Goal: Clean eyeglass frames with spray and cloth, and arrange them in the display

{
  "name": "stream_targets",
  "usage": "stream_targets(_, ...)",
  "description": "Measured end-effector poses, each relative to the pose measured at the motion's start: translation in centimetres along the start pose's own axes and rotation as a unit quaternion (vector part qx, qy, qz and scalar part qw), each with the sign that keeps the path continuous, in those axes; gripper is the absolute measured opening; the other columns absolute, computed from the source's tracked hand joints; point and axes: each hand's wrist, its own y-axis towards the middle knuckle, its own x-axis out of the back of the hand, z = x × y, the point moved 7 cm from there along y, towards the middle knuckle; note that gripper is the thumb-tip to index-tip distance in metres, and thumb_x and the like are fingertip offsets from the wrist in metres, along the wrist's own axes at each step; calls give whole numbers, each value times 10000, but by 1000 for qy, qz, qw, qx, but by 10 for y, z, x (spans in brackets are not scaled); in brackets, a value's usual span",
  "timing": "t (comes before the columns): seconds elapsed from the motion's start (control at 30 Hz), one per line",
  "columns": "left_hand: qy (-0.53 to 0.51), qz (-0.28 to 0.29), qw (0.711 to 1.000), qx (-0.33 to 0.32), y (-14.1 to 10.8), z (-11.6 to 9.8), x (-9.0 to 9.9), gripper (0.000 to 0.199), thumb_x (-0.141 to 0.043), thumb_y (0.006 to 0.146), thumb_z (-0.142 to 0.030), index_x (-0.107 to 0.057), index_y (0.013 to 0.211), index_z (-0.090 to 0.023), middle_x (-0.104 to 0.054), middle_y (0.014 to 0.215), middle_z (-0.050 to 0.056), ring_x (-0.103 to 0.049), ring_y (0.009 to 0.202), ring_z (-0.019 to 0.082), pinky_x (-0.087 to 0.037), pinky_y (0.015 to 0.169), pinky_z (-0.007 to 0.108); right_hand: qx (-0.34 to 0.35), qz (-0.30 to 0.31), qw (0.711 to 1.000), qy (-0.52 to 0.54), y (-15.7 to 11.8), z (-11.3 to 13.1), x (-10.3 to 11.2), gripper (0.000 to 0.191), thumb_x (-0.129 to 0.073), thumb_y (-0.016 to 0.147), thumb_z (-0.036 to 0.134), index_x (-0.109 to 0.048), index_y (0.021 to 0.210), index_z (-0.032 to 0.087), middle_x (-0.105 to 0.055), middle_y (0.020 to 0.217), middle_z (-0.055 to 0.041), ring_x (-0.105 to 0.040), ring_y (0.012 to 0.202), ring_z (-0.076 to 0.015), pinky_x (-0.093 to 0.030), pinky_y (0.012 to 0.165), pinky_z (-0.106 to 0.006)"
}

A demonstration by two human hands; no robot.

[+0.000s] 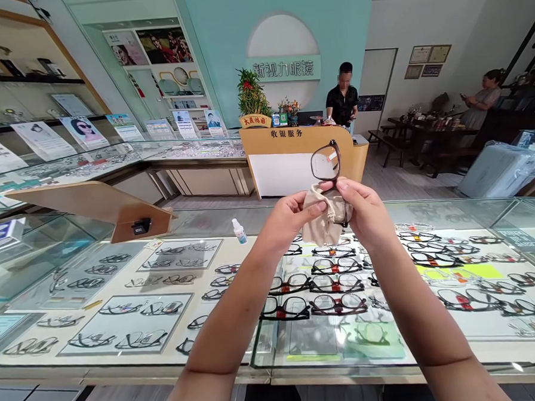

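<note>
Both my hands are raised over a glass display counter, working on one pair of eyeglasses [325, 163] turned on its side, one lens up. The frame is dark, and a small label shows on the upper lens. My left hand [290, 214] pinches a beige cleaning cloth [321, 227], which covers most of the lower lens. My right hand [361, 204] grips the glasses near the bridge, thumb and fingers closed, with the cloth's edge against them. Beyond my left forearm a small white spray bottle [239, 231] stands upright on the counter.
Rows of eyeglasses [337, 283] lie in and on the glass counter [276, 367] below my arms. A wooden stand [97, 203] is at the left. Across the aisle, one person [341, 98] stands behind a cashier desk [300, 142]; another person [484, 102] is at the far right.
</note>
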Motion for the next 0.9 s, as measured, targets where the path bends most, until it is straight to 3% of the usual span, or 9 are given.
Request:
stream_targets(0.2,-18,13,1000,10,-3,5,-13,467,-1058,705,-465,-814,987,-183,-776,898,20,-685,774,147,-554,755,275,-38,-34,997,52,0,-11,-6,390,-843,885,640,-881,1020,276,-839,980,-30,-714,816,-195,-589,731,-327)
stream_targets(0.43,-10,-35,999,-4,-8,0,-15,746,-1063,697,-450,-761,1337,-213,-802,1040,24,-709,887,159,-576,856,284,-32,-27,995,92,-1,-14,-11,323,-877,894,595,-890,1021,298,-867,1092,-20,-756,940,-207,-608,860,-342)
stream_targets(0.67,3,-66,998,-18,-11,-4,-14,682,-1031,724,-550,-776,1242,-187,-776,945,6,-697,841,163,-574,823,287,-42,-3,991,128,-3,-22,-21,337,-877,902,609,-884,1032,298,-874,1138,-31,-787,1019,-244,-636,940,-378)
stream_targets(0.9,21,-19,1000,-13,-11,-1,-16,842,-1031,746,-472,-687,1465,-201,-794,1093,58,-724,909,186,-578,827,283,-27,-27,992,124,2,-21,-15,319,-879,904,592,-886,1008,290,-872,1151,-32,-780,980,-218,-644,883,-349)
